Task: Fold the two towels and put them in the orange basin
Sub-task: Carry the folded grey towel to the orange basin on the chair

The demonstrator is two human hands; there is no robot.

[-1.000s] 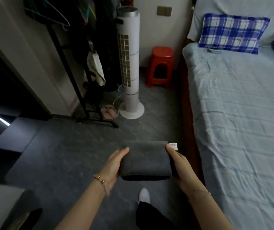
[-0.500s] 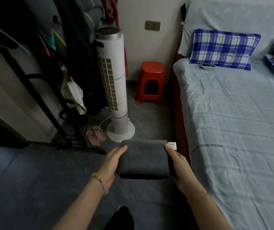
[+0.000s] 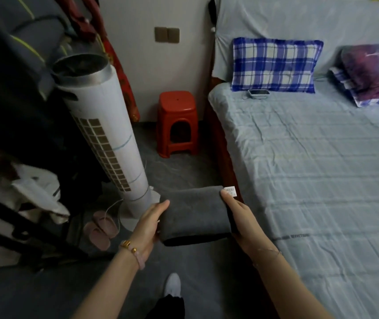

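At the left stands a fan [image 3: 105, 134]. Near its base in the view, the left hand [image 3: 148, 224] grips the left end of the towel [image 3: 193, 215], thumb on top, its fingers hidden beneath. The towel is folded into a thick grey pad and held level above the floor, close to the person. Far beyond it sits a red stool [image 3: 177, 127]. The right hand [image 3: 241, 217] grips the right end likewise, thumb by the white tag [image 3: 229, 191]. The bed [image 3: 321, 180] fills the right.

This towel looks fully folded; the step in hand is carrying. No basin or second towel shows, so the next move calls for finding the basin and lowering the pad flat, folds intact.
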